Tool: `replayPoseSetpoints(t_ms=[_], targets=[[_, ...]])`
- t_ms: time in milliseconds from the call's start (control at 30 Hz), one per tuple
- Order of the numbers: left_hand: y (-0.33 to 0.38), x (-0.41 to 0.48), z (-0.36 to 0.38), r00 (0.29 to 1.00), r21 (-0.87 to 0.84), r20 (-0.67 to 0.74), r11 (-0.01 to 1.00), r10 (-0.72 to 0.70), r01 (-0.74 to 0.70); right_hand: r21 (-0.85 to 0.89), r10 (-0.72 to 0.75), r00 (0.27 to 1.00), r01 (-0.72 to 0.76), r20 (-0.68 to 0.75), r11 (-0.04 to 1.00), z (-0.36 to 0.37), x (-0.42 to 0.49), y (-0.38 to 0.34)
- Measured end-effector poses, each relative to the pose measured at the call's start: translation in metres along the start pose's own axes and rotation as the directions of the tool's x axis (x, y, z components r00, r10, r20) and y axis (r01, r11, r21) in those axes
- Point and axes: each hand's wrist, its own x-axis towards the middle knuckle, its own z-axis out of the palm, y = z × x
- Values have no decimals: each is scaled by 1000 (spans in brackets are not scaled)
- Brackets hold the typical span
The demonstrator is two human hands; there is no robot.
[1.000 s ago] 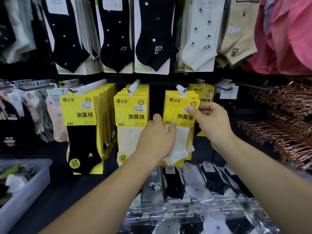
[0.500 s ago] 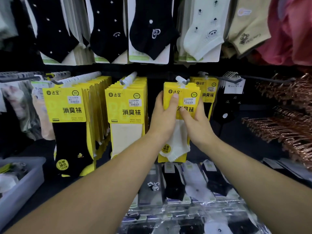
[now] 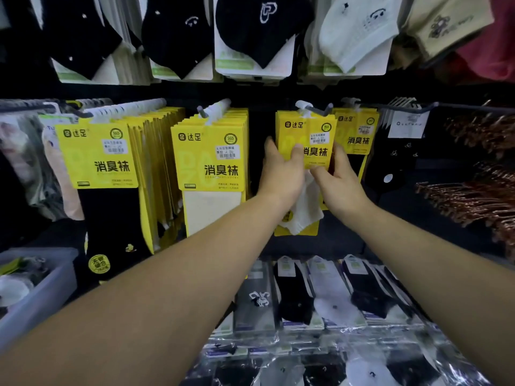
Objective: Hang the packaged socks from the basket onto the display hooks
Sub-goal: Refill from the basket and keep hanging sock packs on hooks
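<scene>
Light is dim and uneven: the backing wall (image 3: 259, 91) between the rows drops to near black, and deep shadow fills the gaps between hanging packs. Soft light from the front and above lies evenly on the forearms, the left hand (image 3: 281, 175) and the right hand (image 3: 341, 188), with no hard shadow. The yellow sock pack (image 3: 301, 126) shows bright and saturated; its large characters are sharp, its sticker's small print too soft to read. White glare streaks the clear wrappers (image 3: 278, 344) at the bottom. Wide-angle distortion bows the upper row of socks (image 3: 259, 37) and stretches the edges; the basket (image 3: 41, 299) on the left and the copper hangers (image 3: 473, 196) on the right look smeared.
</scene>
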Motion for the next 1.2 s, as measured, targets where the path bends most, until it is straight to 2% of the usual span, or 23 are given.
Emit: replayPoseSetpoints(t_ms=[100, 200, 333, 400, 500, 600, 700, 767, 833, 933, 1067, 1100, 1200], targets=[[-7, -28, -9, 998, 84, 59, 996, -16, 11, 42, 60, 998, -60, -1, 997, -7, -24, 9], [-11, -78, -26, 993, 134, 112, 990, 36, -51, 36, 108, 994, -107, -29, 994, -17, -64, 14], [-57, -173, -66, 968, 298, 248, 948, 35, -111, -16, 172, 985, -172, -14, 985, -20, -149, 26], [-92, -208, -94, 965, 367, 252, 930, -66, -32, -46, 244, 966, -241, 87, 969, -13, -196, 33], [-144, -241, -143, 972, 458, 72, 873, -225, 168, -122, 308, 910, -285, 276, 951, 8, -264, 48], [-200, -277, -188, 923, 542, -117, 755, -367, 369, -298, 392, 769, -271, 505, 915, 45, -334, 72], [-248, -320, -220, 847, 628, -248, 588, -470, 510, -468, 474, 552, -164, 686, 868, 87, -397, 105], [-269, -344, -233, 785, 614, -268, 529, -559, 586, -535, 539, 410, -135, 736, 834, 111, -428, 126], [-286, -361, -241, 748, 575, -234, 533, -620, 621, -570, 576, 340, -131, 743, 811, 130, -451, 145], [-303, -385, -245, 735, 528, -178, 567, -654, 632, -610, 590, 365, -72, 720, 789, 152, -476, 173], [-314, -399, -243, 776, 475, -185, 636, -603, 608, -652, 536, 527, 45, 659, 757, 177, -466, 203], [-315, -398, -242, 775, 462, -181, 643, -605, 610, -669, 528, 548, 79, 648, 739, 181, -458, 210], [-318, -396, -244, 770, 428, -165, 659, -616, 619, -713, 556, 509, 181, 657, 677, 190, -442, 228]])
